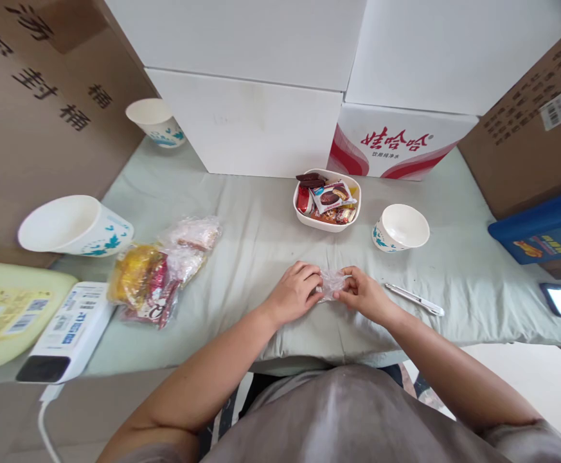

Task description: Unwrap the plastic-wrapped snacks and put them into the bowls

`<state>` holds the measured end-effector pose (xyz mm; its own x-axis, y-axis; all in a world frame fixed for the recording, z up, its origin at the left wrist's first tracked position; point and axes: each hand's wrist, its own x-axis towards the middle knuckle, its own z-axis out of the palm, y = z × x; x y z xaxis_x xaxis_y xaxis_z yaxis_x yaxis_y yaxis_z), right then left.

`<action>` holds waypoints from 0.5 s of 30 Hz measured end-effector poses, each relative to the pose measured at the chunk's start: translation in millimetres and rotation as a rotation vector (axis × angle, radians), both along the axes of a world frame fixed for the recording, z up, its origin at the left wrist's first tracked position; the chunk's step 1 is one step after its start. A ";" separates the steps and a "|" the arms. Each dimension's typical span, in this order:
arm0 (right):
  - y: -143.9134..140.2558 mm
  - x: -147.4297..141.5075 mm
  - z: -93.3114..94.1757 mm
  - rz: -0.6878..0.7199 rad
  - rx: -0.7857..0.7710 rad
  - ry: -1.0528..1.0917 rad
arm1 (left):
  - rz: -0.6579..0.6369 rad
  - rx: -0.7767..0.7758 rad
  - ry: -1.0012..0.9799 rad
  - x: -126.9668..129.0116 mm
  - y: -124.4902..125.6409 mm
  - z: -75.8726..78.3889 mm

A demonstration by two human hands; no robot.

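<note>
Pale green cloth covers the desk, with white boxes stacked along the back. Both my hands meet at the near edge on a small clear wrapper: my left hand pinches its left end, my right hand pinches its right end, and it sits just above the cloth between them. A pen lies just right of my right hand. Beyond the wrapper stands a white dish of sweets, a paper cup beside it. A snack bag lies to the left.
</note>
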<state>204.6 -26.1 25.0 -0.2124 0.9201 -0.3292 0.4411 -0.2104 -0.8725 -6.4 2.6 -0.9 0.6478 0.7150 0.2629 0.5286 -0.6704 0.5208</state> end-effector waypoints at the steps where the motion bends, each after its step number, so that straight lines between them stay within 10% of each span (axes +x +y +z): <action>1: -3.2 2.1 -1.4 0.020 0.038 0.016 | 0.001 0.000 0.002 0.0 -0.1 0.1; 9: -19.1 19.1 -4.5 0.024 0.230 -0.336 | 0.013 -0.015 0.025 2.1 -3.2 2.0; 15: -22.9 6.0 5.9 0.132 0.889 -0.561 | -0.002 -0.006 0.033 2.4 -5.3 0.8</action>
<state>210.6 -49.0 30.8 -0.3549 0.8588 0.3696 0.8010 0.4832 -0.3535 -4.1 -2.7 -0.1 0.6573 0.7154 0.2368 0.5446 -0.6681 0.5070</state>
